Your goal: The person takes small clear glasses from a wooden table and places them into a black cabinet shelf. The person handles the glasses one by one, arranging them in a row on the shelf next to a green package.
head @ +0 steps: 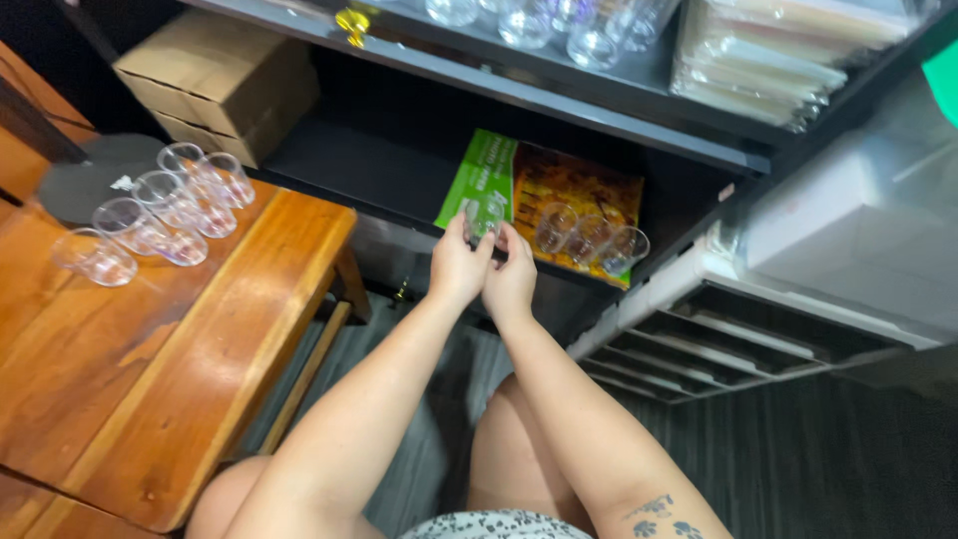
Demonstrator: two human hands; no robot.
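Hands meet at the shelf edge: your left hand (457,268) and right hand (511,279) close their fingers on one clear glass (485,216), left of three glasses (591,240) lying there. Judged step: lifting it out; next needs a steady carry.

Bare forearms, no sleeves, no rings or wristbands visible. Dark paw-print tattoo (659,516) on right forearm. Bare knees. White garment (499,525) with small dark pattern at lower edge.
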